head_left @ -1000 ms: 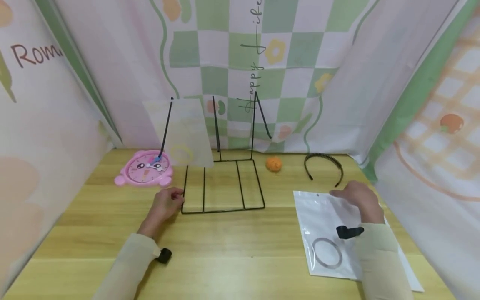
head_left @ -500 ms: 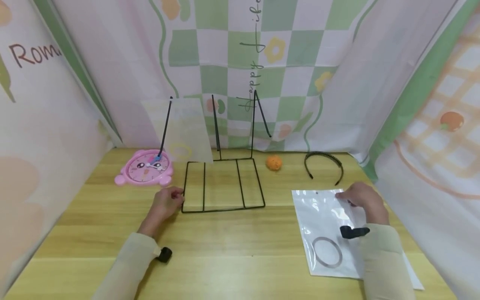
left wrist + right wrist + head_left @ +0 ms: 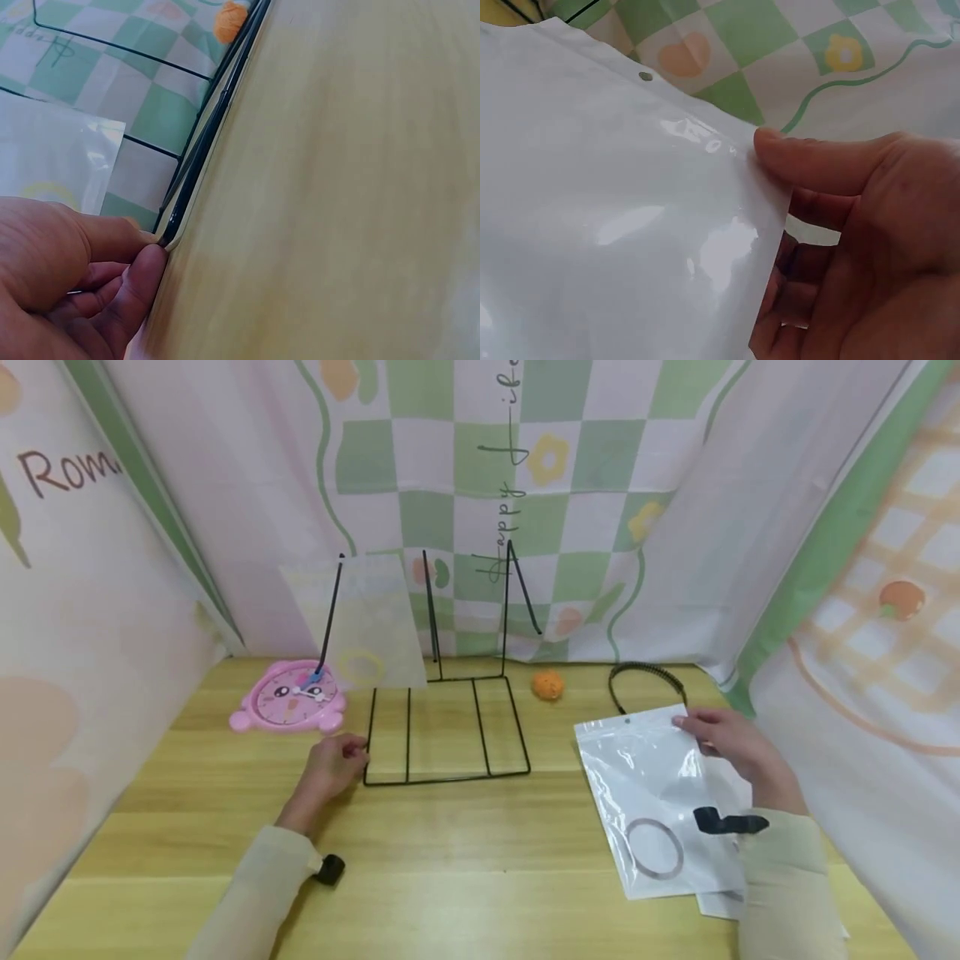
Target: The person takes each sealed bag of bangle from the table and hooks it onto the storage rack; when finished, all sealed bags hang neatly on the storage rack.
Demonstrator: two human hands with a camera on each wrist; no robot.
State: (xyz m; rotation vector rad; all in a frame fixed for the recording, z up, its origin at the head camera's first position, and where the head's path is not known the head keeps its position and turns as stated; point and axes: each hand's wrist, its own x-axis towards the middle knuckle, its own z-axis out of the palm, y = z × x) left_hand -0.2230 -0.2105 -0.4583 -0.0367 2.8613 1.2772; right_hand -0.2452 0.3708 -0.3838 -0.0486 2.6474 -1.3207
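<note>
My left hand (image 3: 333,768) pinches the front left corner of a black wire rack (image 3: 446,782), whose base lies on the table. In the left wrist view, thumb and forefinger meet at that wire corner. A clear plastic bag (image 3: 375,618) hangs on the rack's left arm, with a yellowish ring inside it. My right hand (image 3: 738,747) pinches the top right corner of a white plastic bag (image 3: 645,777) with a ring outline (image 3: 655,848) showing in it. The bag's top edge is raised and tilted, overlapping the headband. A hang hole (image 3: 646,76) shows near its top edge.
A pink clock (image 3: 292,695) sits at the back left, beside the rack. Right of the rack lies a small orange ball (image 3: 547,685). Behind the raised bag is a black headband (image 3: 647,668). Another white bag (image 3: 720,905) lies beneath it. A patterned curtain (image 3: 555,510) hangs behind.
My right hand has lifted the white bag's top edge off the table and drawn it slightly rightward, uncovering part of another bag below. The left hand stays at the rack's corner.
</note>
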